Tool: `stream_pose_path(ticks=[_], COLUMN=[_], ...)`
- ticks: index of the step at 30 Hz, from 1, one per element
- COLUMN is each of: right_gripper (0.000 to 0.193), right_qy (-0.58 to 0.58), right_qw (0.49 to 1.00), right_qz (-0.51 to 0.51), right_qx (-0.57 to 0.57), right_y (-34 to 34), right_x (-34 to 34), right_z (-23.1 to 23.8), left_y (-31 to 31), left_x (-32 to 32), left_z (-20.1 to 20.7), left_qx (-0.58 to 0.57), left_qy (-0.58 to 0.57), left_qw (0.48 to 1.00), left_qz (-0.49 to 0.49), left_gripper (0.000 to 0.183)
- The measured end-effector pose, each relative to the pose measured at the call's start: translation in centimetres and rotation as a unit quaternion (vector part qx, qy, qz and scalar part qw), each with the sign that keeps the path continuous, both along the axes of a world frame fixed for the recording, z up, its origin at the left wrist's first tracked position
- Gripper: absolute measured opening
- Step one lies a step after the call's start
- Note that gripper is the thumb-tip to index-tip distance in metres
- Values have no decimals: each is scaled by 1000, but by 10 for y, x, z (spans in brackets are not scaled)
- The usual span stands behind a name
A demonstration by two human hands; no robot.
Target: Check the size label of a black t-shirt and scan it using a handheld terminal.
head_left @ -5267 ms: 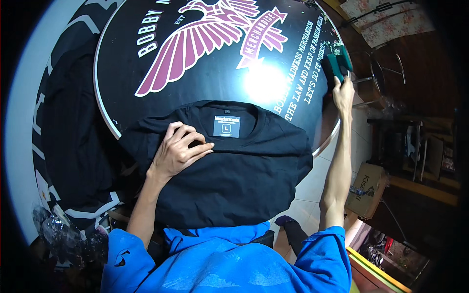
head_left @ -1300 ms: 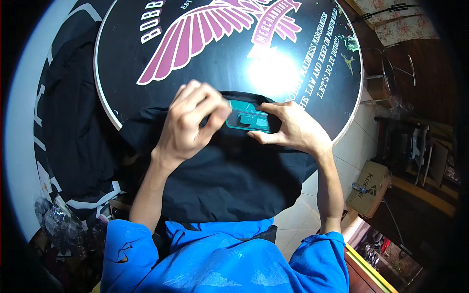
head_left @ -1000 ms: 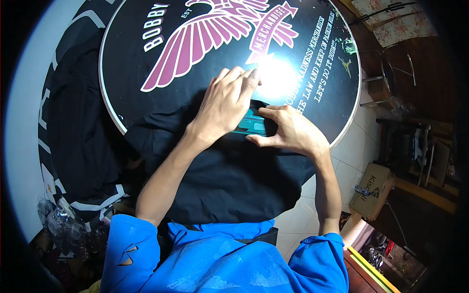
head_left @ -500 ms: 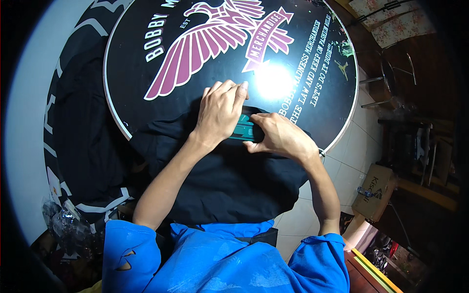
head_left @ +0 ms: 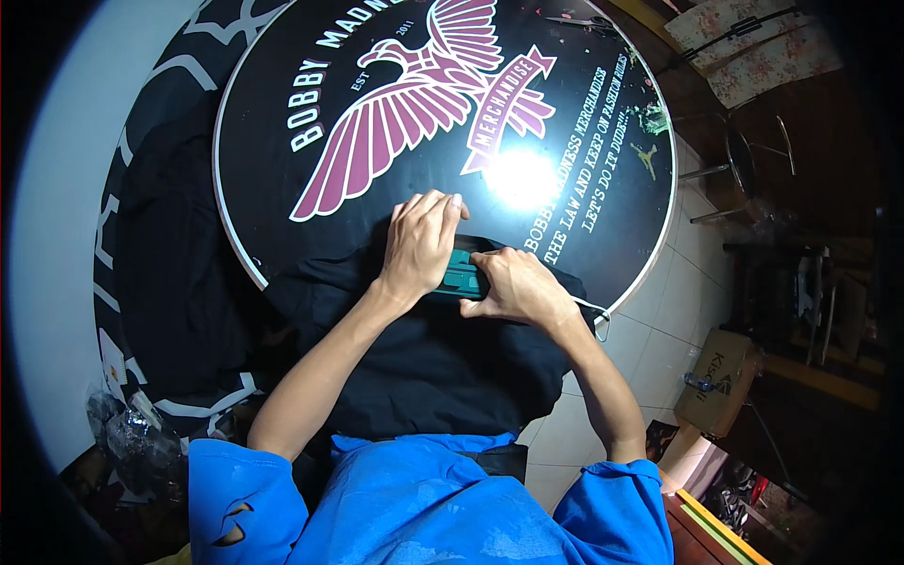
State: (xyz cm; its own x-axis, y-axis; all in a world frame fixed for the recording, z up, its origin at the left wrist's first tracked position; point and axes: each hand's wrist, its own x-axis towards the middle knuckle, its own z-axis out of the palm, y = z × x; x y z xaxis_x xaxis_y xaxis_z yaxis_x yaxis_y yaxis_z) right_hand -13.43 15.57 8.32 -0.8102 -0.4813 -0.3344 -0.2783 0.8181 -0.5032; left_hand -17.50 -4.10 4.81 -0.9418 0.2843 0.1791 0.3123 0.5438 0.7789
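Note:
A teal-green rectangular object (head_left: 462, 280) with a molded, ridged face lies between my hands on black cloth (head_left: 433, 367), at the near edge of a round black table. My right hand (head_left: 524, 288) grips its right end, thumb on the near side and fingers over the far side. My left hand (head_left: 417, 243) is closed with bent fingers beside the object's left end and covers part of it. What sits under the left fingers is hidden. The cloth spreads over my lap and up onto the table's edge.
The round table (head_left: 377, 202) bears a printed winged emblem and a bright glare spot. A white cord loop (head_left: 603, 325) hangs near my right wrist. Dark garments (head_left: 179, 254) and clear plastic (head_left: 141, 438) lie at the left. A cardboard box (head_left: 718, 381) and a metal-legged stool (head_left: 739, 155) stand at the right.
The whole view has shifted, so the table and both hands appear lower. Both hands keep nearly the same hold around the teal object. More of the white cord shows by the right wrist.

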Motion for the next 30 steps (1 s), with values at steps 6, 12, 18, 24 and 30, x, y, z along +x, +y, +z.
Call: stream_pose_path(ticks=[6, 12, 18, 24, 30], right_gripper=[54, 53, 57, 63, 59], right_qy=[-8, -8, 3, -21, -11], right_qw=[1000, 1000, 999, 999, 998], right_qz=[-6, -4, 7, 2, 11], right_qx=[19, 23, 35, 49, 69], right_y=[-4, -3, -3, -5, -3], right_x=[-1, 0, -1, -3, -1], right_z=[4, 3, 3, 4, 0], left_y=[-1, 2, 1, -1, 1], left_x=[0, -2, 0, -1, 2], left_z=[-4, -5, 1, 3, -3], left_qx=[-13, -7, -56, -62, -54], left_qy=[-10, -9, -37, -47, -51], left_qw=[1000, 1000, 998, 997, 997], left_qz=[-4, 0, -12, -18, -9], left_gripper=[45, 35, 38, 37, 36])
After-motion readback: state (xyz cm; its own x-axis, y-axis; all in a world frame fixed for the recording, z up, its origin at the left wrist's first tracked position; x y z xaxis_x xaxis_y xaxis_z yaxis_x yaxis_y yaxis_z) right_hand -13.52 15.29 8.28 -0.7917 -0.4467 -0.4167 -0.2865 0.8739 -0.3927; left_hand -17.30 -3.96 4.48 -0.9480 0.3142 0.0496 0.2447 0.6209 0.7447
